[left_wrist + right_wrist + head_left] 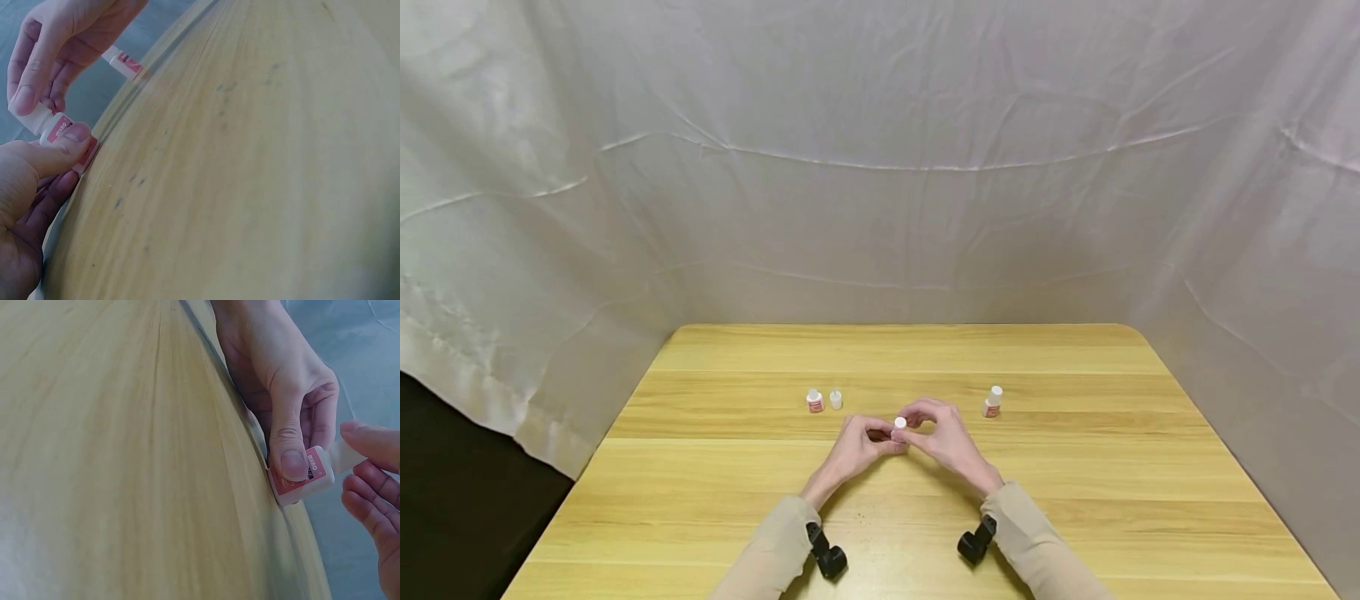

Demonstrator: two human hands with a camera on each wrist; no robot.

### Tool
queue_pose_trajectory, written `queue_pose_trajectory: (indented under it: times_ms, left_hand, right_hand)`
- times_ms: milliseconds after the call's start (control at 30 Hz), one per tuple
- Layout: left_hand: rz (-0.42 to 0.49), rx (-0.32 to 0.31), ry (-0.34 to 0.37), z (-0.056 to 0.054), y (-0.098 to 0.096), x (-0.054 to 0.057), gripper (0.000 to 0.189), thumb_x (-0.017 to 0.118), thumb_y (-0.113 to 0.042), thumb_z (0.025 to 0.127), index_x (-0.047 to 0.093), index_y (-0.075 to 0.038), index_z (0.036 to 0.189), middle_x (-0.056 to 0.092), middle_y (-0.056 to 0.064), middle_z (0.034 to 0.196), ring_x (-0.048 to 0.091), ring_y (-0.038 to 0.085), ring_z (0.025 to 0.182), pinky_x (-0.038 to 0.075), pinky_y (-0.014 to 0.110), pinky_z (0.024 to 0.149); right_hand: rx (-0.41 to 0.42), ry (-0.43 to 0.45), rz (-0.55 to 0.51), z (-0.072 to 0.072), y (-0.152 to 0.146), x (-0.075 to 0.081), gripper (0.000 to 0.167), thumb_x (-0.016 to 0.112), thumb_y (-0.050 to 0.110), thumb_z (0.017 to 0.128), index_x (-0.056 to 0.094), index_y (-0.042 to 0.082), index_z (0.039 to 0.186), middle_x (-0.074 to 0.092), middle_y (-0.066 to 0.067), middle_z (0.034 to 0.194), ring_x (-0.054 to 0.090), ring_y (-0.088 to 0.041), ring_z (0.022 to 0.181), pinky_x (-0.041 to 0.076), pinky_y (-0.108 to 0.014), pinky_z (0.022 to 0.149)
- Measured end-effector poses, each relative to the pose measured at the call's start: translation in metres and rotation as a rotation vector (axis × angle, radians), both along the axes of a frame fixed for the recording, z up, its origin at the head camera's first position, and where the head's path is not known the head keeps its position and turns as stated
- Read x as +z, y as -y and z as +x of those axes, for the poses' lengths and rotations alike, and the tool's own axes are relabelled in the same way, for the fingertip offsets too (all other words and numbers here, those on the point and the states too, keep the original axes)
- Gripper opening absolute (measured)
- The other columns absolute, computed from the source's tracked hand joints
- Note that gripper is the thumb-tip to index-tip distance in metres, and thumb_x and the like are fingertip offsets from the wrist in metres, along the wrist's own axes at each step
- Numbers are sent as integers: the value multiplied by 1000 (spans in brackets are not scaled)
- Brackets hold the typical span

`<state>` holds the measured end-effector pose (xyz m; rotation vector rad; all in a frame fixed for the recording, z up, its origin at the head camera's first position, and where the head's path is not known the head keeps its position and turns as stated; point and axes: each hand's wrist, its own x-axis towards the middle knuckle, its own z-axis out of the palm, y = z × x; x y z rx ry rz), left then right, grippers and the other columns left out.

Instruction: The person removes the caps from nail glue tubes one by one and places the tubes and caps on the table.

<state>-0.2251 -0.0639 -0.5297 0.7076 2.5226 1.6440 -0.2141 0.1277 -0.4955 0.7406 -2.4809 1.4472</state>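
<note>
Between the two hands, a small white bottle (320, 479) with a pink label stands on the table, its white cap (900, 423) on top. The left hand (854, 448) grips the bottle's body, thumb across the label. The right hand (946, 436) pinches the cap between thumb and fingers. Whether the cap is loose or tight cannot be seen. Left of the hands is a similar bottle (816, 403) with a narrow, uncapped top. Next to it sits a white cap (836, 401) with a thin stem pointing up.
A third labelled bottle (992, 407), with its white cap on, stands to the right of the hands. The wooden table (1075, 542) has pale grey curtains (880, 208) behind and at its sides. Each forearm wears a black wrist camera (829, 557).
</note>
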Motion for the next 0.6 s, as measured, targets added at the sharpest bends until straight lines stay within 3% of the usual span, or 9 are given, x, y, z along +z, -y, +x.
queue_pose_trajectory:
  times_ms: [167,333,600]
  left_hand:
    - [0,-3,-6,0,0,0,21,83,-16,82,79,-5,100,79,11,92,70,7,77,58,19,74]
    - [4,-9,-14,0,1,0,21,83,-16,82,79,-4,99,79,13,92,70,7,77,59,19,73]
    - [-8,3,-27,0,1,1,20,83,-20,84,80,-7,99,80,9,92,70,6,79,58,19,75]
  right_hand:
    - [27,-23,-15,0,0,-1,16,81,9,84,76,6,98,75,-4,94,68,-18,84,61,-38,84]
    - [38,-12,1,0,-2,-2,23,81,8,84,75,1,105,75,-6,99,68,-23,89,60,-41,88]
    - [-35,-20,83,-2,0,-4,35,85,16,79,73,2,108,75,-7,98,68,-19,87,60,-38,82]
